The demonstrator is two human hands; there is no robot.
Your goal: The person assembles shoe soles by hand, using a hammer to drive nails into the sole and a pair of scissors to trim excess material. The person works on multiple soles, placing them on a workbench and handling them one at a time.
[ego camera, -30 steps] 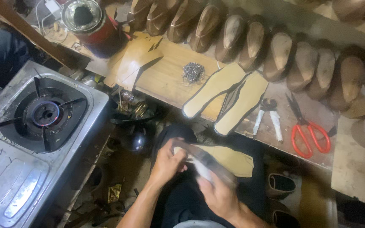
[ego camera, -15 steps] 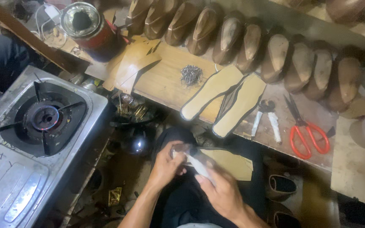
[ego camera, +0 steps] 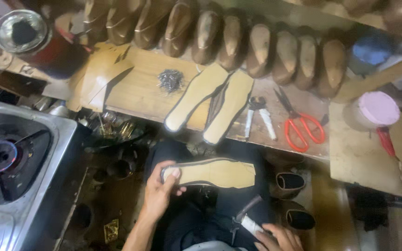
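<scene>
My left hand (ego camera: 160, 189) holds a tan shoe insole (ego camera: 212, 173) by its narrow end, flat across my lap. Low at the bottom edge, my right hand (ego camera: 278, 238) grips a small tool with a pale handle and a dark blade (ego camera: 246, 217), drawn away from the insole. On the wooden workbench (ego camera: 140, 90) above lie two more tan insoles (ego camera: 210, 102) side by side, next to a heap of small dark tacks (ego camera: 170, 80).
A row of brown shoe lasts (ego camera: 238, 37) lines the back of the bench. Pincers (ego camera: 258, 116), red-handled scissors (ego camera: 301, 125) and a pink-lidded tub (ego camera: 378, 108) lie right. A gas stove (ego camera: 10, 158) stands left, a red tin (ego camera: 33, 39) above it.
My hands have parted: the right hand has dropped toward the bottom edge with the tool, and the left hand now holds the insole alone. The camera has moved closer and shifted.
</scene>
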